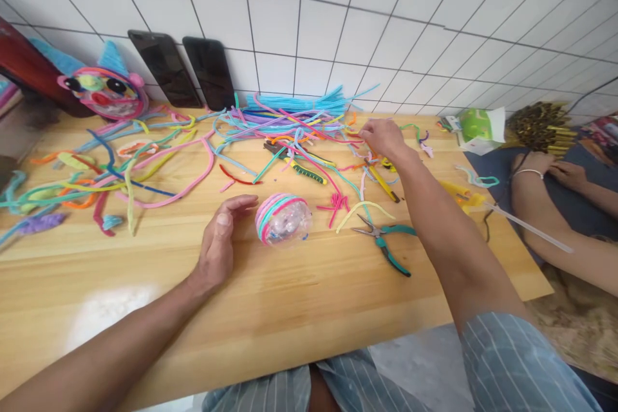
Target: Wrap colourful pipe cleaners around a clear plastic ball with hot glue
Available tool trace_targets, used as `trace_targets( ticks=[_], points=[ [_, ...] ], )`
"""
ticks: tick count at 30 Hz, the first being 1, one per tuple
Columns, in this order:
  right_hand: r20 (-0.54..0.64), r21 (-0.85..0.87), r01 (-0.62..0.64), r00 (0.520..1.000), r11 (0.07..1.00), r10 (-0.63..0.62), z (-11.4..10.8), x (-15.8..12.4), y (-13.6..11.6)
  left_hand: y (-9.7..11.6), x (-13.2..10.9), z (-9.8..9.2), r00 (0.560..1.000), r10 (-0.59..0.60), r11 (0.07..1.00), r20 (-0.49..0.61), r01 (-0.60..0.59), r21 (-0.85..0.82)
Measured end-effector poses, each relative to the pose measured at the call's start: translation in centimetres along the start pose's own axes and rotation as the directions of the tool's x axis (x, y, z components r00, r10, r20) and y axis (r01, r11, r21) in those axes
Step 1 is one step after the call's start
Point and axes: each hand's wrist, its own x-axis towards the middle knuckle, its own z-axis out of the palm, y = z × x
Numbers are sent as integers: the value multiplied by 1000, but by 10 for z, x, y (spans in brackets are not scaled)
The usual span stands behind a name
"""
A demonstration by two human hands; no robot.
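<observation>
A clear plastic ball [288, 222] rests on the table, its left side wrapped in pink, turquoise and lilac pipe cleaners. Beside it, a small gap to the left, my left hand [219, 241] lies on its edge, fingers stretched out and holding nothing. My right hand [383, 138] reaches to the far side of the table, by the right end of a heap of pipe cleaners [290, 116]. Its fingers are bent together near a red pipe cleaner's end; what they pinch, if anything, is hidden. Needle-nose pliers [381, 238] with teal handles lie spread below my right forearm.
Yellow-green cutters [309, 172] and a pink twisted piece [338, 201] lie mid-table. Loose pipe cleaners [168, 183] spread leftward. Two phones [210, 74] and a horned figure [111, 90] stand against the tiled wall. A yellow glue gun [461, 196] and another person's arms [541, 206] are right.
</observation>
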Motion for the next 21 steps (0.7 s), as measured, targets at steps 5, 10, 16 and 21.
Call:
trace_targets(
  ticks=[5, 10, 16, 21],
  points=[
    [55, -29, 16, 998, 999, -14, 12, 8, -3, 4, -2, -2, 985, 104, 993, 140, -111, 41],
    [154, -2, 4, 988, 1000, -4, 14, 8, -3, 9, 1, 1, 938, 197, 950, 284, -255, 181],
    [147, -20, -2, 989, 1000, 5, 20, 1, -8, 5, 2, 5, 909, 252, 916, 331, -335, 223],
    [85, -53, 12, 996, 999, -7, 20, 1, -5, 4, 2, 6, 932, 166, 947, 321, -241, 211]
  ],
)
